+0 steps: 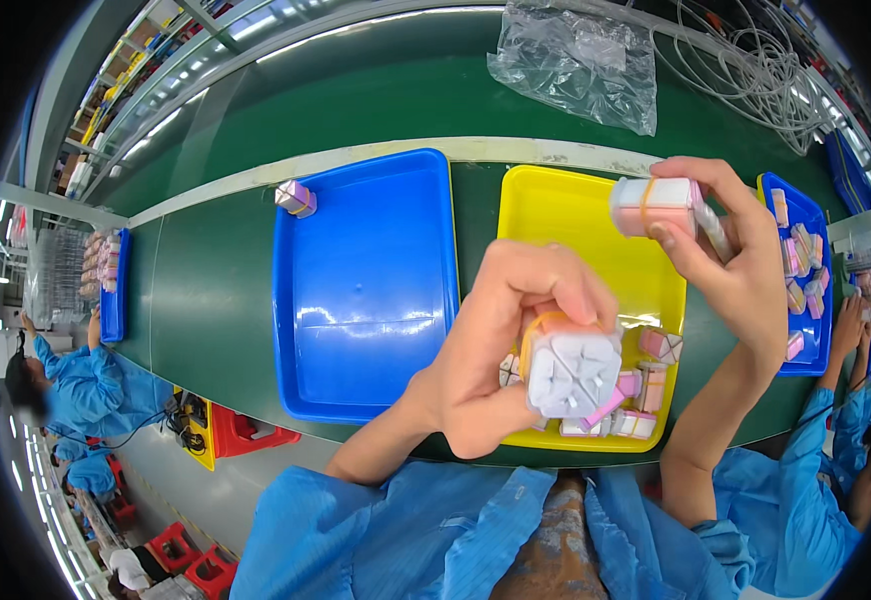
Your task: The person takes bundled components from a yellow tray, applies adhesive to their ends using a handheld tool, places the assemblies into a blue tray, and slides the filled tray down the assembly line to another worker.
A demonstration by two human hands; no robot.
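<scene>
My left hand is closed round a bundle whose pale, segmented end faces up; an orange rubber band shows at its side. Raised to the right, my right hand grips a pink-and-white block bundle with a yellowish rubber band round it and a clear, cap-like piece at its left end. Both hands are above the yellow tray. In that tray's near part lie several pink-and-white pieces, partly hidden by my left hand. One banded bundle stands at the blue tray's far left corner.
The large blue tray sits left of the yellow one on the green table. Behind are a clear plastic bag and coiled cables. Another blue tray with several bundles stands at right, near a co-worker's hands.
</scene>
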